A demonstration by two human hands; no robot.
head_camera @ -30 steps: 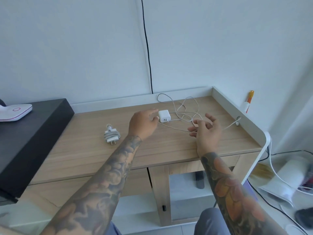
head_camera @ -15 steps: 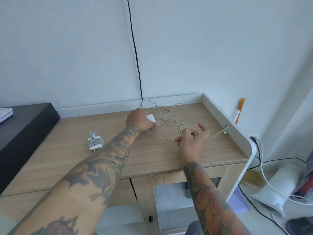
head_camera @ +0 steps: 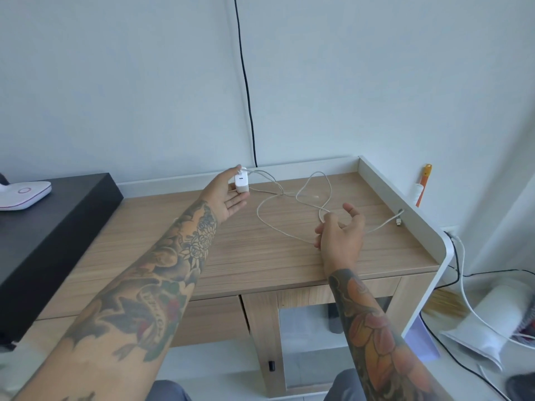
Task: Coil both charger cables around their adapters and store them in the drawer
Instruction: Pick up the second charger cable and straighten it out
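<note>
Against the frame of half a second before, my left hand (head_camera: 228,195) had lifted the white adapter (head_camera: 241,184) clear of the wooden desk (head_camera: 249,256), where it had been lying flat under my fingers. My right hand (head_camera: 341,231) had stayed near the middle of the desk, on the cable (head_camera: 278,227).

In the head view, I held the adapter above the back of the desk, near the rear rim, gripped between my thumb on top and my fingers beneath, palm turned up. It stood roughly upright, its long axis vertical, the face with the small port turned toward me. It was a small, white, rounded block. Its thin white cable left the top edge and ran right, dropping to the desk in loose, crossing loops. My right hand pinched one loop between thumb and forefinger, the other fingers loosely spread. From there the cable trailed on to its plug (head_camera: 399,219), which lay against the desk's raised right rim.
</note>
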